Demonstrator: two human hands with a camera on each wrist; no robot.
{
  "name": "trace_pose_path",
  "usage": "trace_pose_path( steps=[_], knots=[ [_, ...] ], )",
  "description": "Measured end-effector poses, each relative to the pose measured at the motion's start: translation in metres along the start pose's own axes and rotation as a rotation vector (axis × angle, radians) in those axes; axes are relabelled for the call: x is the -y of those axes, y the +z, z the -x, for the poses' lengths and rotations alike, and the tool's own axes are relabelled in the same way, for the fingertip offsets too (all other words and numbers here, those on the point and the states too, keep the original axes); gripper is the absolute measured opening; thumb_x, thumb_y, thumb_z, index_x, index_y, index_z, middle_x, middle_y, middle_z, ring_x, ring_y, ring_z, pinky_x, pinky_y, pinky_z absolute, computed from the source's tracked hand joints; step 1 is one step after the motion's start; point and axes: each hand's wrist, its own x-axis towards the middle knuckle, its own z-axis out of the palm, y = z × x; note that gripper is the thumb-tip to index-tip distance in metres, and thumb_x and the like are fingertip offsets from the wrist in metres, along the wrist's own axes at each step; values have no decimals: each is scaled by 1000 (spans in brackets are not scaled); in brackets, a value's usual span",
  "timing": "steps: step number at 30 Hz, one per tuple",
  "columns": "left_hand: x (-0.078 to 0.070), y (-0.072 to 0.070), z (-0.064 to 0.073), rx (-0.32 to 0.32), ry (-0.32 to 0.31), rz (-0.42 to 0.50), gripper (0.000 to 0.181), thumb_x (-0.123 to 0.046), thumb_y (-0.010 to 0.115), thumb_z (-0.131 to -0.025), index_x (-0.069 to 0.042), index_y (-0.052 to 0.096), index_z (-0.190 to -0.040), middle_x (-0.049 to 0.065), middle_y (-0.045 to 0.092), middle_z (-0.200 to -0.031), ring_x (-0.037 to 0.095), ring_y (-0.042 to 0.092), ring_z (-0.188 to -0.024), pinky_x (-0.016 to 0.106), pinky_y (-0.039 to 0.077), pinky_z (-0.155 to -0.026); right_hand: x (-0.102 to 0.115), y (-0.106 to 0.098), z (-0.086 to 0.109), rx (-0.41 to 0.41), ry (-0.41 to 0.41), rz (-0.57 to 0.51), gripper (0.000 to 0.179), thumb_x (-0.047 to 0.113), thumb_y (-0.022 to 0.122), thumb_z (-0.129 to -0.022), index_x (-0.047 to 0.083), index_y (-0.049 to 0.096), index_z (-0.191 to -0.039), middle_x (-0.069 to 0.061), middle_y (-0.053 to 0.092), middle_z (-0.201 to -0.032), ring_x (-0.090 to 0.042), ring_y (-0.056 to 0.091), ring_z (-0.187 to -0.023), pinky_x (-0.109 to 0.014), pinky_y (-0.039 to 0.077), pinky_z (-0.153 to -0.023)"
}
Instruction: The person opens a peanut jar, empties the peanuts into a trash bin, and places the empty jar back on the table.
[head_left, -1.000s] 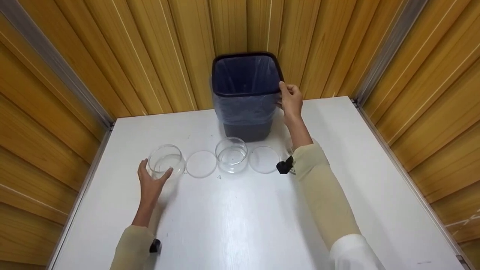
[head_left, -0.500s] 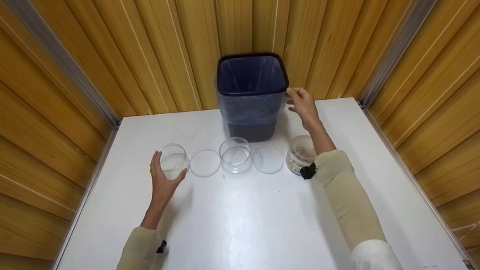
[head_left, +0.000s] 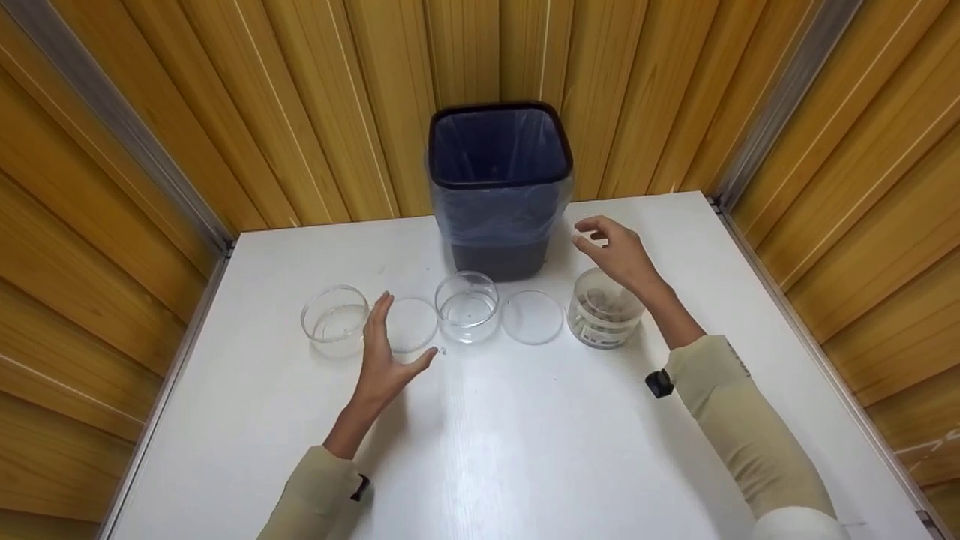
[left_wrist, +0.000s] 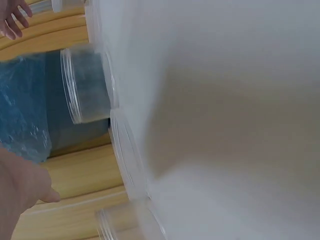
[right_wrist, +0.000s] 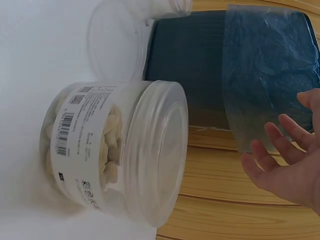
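Observation:
My left hand [head_left: 384, 367] is spread, thumb apart from the fingers, over the table beside the left clear lid [head_left: 411, 336]. It holds nothing and stands between the left clear jar [head_left: 330, 322] and the middle clear jar [head_left: 466, 319]. In the right wrist view my right hand [right_wrist: 290, 155] shows loosely bent fingers with nothing in them. From the head view it hovers behind a labelled plastic jar [head_left: 596, 324], to the right of the lined bin [head_left: 499, 259]. Beige lumps [right_wrist: 112, 145] fill part of that jar, and its translucent lid [right_wrist: 170, 150] is on.
Another clear round lid [head_left: 532, 317] lies between the middle jar and the labelled jar. The bin has a bluish bag folded over its rim and stands against the wood-look wall [head_left: 360, 112]. Side walls close in the white table [head_left: 480, 435].
My left hand has left the left jar and moved right, over the left lid. My right hand has let go of the bin's rim and come down toward the labelled jar.

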Motion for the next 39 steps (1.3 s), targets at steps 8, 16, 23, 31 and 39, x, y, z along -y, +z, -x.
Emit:
trace_pose_path(
  steps=[8,16,23,31,39],
  knots=[
    [-16,35,-4,70,110,86,108,-27,89,-75,-3,24,-158,17,26,-163,37,24,-150,57,25,-120,-12,-1,20,46,-57,163,43,27,64,-100,2,60,-136,-20,57,-142,-41,48,-133,-57,39,-109],
    [-22,74,-8,170,128,115,108,-31,89,-74,0,27,-157,20,30,-161,37,29,-148,55,30,-118,-28,-4,30,124,-100,307,43,26,66,-99,2,60,-134,-20,55,-142,-43,44,-135,-58,33,-114],
    [-34,110,-20,261,154,121,107,-36,88,-77,-3,26,-158,16,29,-162,35,26,-150,54,28,-119,-38,-8,38,165,-159,434,41,25,67,-98,3,61,-132,-20,55,-143,-44,43,-134,-65,35,-109],
    [-57,160,-27,359,154,97,115,-41,91,-73,-4,23,-158,16,28,-163,32,25,-151,47,25,-123,-45,-17,46,142,-161,453,43,27,68,-97,3,60,-132,-20,56,-142,-43,44,-132,-66,37,-107],
    [-72,213,-37,399,17,140,126,-36,95,-68,-5,15,-160,17,21,-165,33,22,-152,46,26,-122,-50,-22,48,112,-175,431,44,28,68,-97,2,61,-132,-21,57,-140,-46,46,-130,-68,36,-106]
  ],
)
